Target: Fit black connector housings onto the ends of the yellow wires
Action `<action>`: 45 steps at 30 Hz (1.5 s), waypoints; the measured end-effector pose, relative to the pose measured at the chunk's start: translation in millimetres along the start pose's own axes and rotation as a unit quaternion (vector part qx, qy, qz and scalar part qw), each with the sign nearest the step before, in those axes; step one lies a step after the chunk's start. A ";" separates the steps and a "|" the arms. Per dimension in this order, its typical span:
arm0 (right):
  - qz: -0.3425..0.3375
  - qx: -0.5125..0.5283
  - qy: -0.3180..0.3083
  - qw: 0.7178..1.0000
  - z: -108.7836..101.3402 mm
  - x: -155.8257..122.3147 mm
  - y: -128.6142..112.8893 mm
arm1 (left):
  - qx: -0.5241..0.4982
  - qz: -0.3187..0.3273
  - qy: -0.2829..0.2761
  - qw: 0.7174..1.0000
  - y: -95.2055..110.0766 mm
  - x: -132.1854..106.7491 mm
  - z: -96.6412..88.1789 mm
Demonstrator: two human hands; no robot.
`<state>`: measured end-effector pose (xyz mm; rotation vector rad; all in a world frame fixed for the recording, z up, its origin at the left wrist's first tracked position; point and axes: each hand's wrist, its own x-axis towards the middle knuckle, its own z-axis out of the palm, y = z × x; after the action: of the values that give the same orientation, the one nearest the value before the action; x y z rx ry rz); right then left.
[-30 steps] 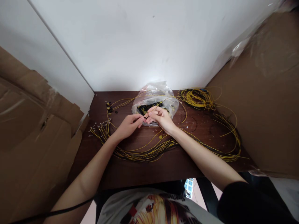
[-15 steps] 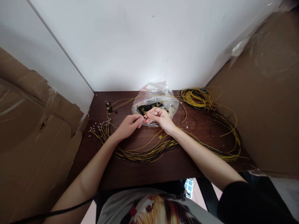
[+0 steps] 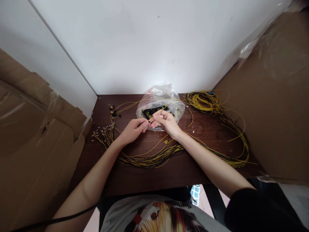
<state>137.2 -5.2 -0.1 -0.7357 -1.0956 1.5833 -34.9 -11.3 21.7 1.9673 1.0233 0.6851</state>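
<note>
Both hands pinch one yellow wire (image 3: 158,112) — left hand (image 3: 132,129), right hand (image 3: 166,123) — just before a clear bag (image 3: 159,96) on the dark table (image 3: 149,177); wire bundles (image 3: 149,159) loop around, cardboard (image 3: 36,129) flanking.

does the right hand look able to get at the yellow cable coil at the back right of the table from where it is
Probably yes. The coil lies uncovered on the table beyond the right hand, with only loose strands between. That hand is pinching a yellow cable, though.

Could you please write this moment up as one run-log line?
left hand: pinching yellow wire end | right hand: gripping same wire | behind hands: clear bag | on table: yellow wire bundle
</note>
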 end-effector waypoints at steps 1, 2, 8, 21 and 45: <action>-0.003 -0.003 -0.001 1.000 -0.2 -0.2 -0.1 | 0.000 0.000 -0.001 1.000 -0.1 0.0 0.1; -0.005 -0.006 -0.001 1.000 -0.3 -0.5 -0.2 | -0.002 0.001 -0.001 1.000 -0.1 -0.1 0.1; -0.018 -0.047 -0.020 0.999 -2.0 -2.7 0.4 | -0.013 0.004 0.003 1.000 0.1 -0.3 0.3; -0.029 -0.060 -0.022 0.998 -0.6 -3.1 -2.0 | -0.011 0.003 -0.001 1.000 -0.2 -0.3 0.5; -0.016 -0.073 -0.023 0.997 -0.1 -3.1 -3.7 | -0.009 0.002 0.001 1.000 -1.6 0.1 0.9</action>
<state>139.7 -8.0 3.0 -0.7782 -1.2614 1.5109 -34.9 -11.0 19.9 1.9547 1.0117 0.6956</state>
